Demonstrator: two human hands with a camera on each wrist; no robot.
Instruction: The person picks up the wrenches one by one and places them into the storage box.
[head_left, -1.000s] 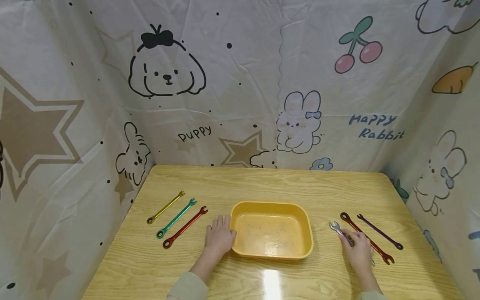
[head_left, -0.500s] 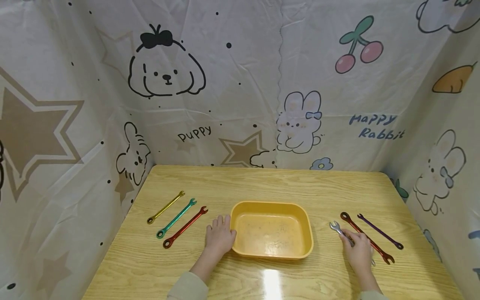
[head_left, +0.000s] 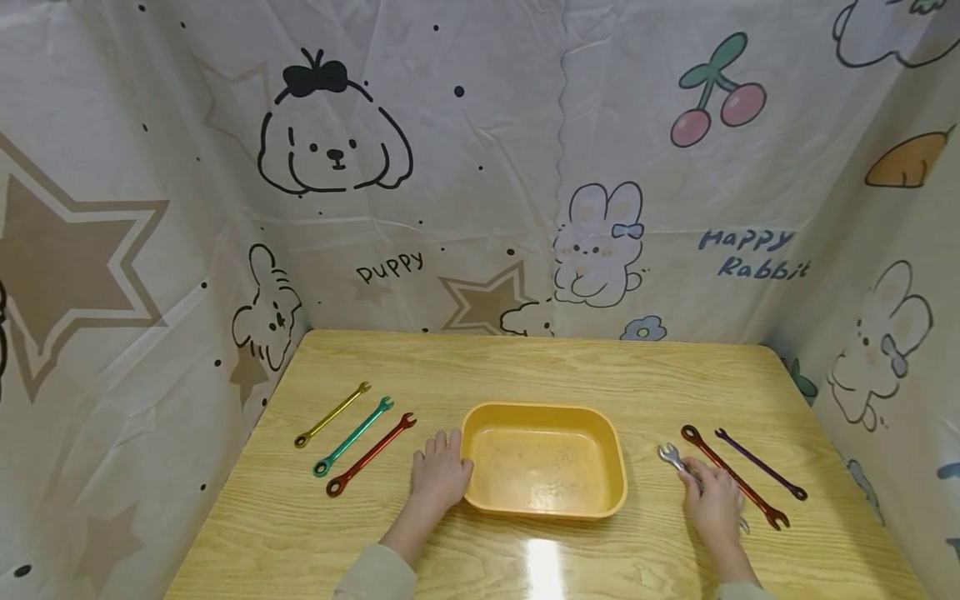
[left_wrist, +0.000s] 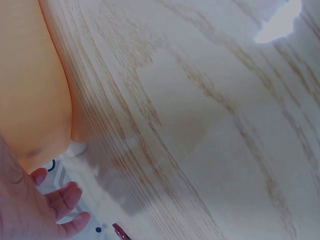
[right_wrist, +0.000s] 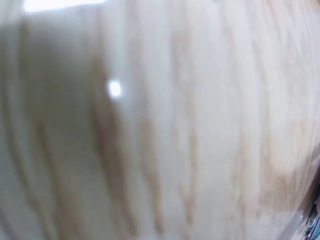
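Observation:
In the head view my right hand (head_left: 714, 506) holds a silver combination wrench (head_left: 670, 454) low over the table, right of the tray. The wrench's open end sticks out past the fingertips, and the palm hides most of its shaft. My left hand (head_left: 439, 472) rests against the left side of a yellow plastic tray (head_left: 543, 511), fingers extended, thumb at the rim. In the left wrist view the fingers (left_wrist: 65, 201) lie loosely bent beside the tray wall (left_wrist: 35, 85). The right wrist view shows mostly tabletop, with the right hand barely at the edge.
Yellow (head_left: 332, 415), green (head_left: 353, 436) and red (head_left: 371, 455) wrenches lie slanted left of the tray. A dark red wrench (head_left: 735, 477) and a purple wrench (head_left: 761, 463) lie just beyond the right hand. Printed cloth (head_left: 480, 208) surrounds the wooden table (head_left: 525, 371) at the back and sides.
The right hand and the silver wrench have shifted very slightly, and the wrench's shaft is more covered by the fingers. The left hand and tray have stayed put.

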